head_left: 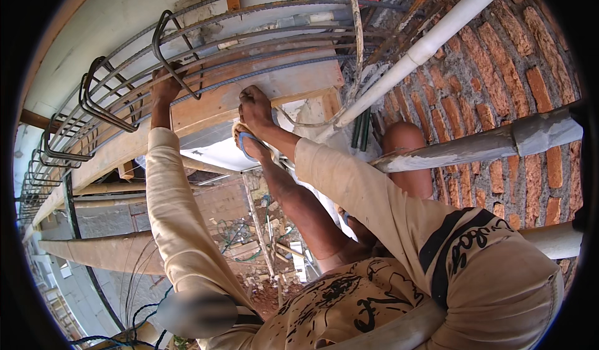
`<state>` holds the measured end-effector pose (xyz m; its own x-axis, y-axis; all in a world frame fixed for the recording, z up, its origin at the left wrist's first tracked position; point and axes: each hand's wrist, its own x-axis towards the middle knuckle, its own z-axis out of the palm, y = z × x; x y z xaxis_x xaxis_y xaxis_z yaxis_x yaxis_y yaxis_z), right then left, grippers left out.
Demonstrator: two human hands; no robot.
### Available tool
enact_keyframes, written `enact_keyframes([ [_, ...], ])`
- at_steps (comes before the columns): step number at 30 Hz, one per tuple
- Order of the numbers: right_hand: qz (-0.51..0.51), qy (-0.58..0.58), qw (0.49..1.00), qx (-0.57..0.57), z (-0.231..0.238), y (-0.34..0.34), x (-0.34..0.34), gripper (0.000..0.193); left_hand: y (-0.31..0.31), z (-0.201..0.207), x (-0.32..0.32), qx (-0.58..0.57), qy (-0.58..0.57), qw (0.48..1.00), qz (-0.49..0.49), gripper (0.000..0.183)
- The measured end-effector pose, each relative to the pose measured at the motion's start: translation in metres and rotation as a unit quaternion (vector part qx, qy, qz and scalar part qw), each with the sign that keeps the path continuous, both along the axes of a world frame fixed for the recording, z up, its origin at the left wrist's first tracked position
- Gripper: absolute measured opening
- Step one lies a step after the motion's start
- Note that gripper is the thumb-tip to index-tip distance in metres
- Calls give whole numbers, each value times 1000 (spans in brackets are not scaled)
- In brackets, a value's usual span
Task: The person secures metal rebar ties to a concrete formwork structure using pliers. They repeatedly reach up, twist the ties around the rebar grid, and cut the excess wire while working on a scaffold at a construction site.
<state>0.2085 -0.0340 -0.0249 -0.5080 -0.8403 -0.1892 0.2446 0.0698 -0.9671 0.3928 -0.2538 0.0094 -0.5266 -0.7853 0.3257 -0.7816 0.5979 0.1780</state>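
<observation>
Several long ribbed steel bars (268, 70) run in a curve above a wooden formwork board (293, 78). A bent steel stirrup (156, 41) loops around them on the left. My left hand (166, 85) reaches up to the bars beside this stirrup, fingers curled around the steel and partly hidden by it. To its right, my right hand (254, 105) is closed just below the lowest bar, against the board; whatever its fingers pinch is too small to make out. Directly under that hand is my foot in a blue-strapped sandal (248, 144).
More stirrups (100, 94) hang along the bars at left. A white pipe (430, 44) slants across the right, and a grey pipe (486, 144) crosses before a rough brick wall (524, 57). Far below lies rubble-strewn ground (256, 231). Dark blue rope (134, 331) lies at lower left.
</observation>
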Motion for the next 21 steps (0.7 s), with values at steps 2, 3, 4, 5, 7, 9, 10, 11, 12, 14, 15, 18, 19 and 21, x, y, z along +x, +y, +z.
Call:
enact_keyframes([
  [2,-7,27,999,27,-5,-2,-3,8,6,3,-1,-19,24,999,-10,31],
  [3,0,42,999,-15,-8,-2,-5,8,8,4,-1,-27,33,999,2,31],
  [4,6,28,1000,0,-10,-1,-7,9,11,3,-2,-36,42,998,14,31],
  [5,4,19,999,34,-12,0,-8,9,12,5,-2,-25,43,999,6,31],
  [7,1,38,999,16,-14,2,-10,9,15,5,-2,-37,53,998,17,32],
  [9,-7,55,998,-3,-16,3,-9,9,15,7,-3,10,58,997,44,33],
  [10,-11,58,998,-19,-18,2,-8,9,13,9,-5,60,57,995,58,34],
  [11,-24,49,998,7,-19,3,-6,9,13,11,-5,111,54,990,72,35],
  [12,-32,104,993,-45,-21,4,-3,9,13,12,-5,101,58,991,63,34],
  [14,-57,178,982,-34,-25,5,5,8,12,14,-6,89,60,993,57,32],
  [15,-44,178,982,-54,-26,6,8,8,10,16,-7,125,28,988,87,41],
  [18,12,117,993,-15,-24,15,22,8,7,15,-7,157,29,983,85,41],
  [19,27,81,996,-5,-21,20,27,8,8,14,-8,133,13,987,91,40],
  [21,66,108,990,65,-12,36,38,7,7,12,-7,145,29,986,73,40],
])
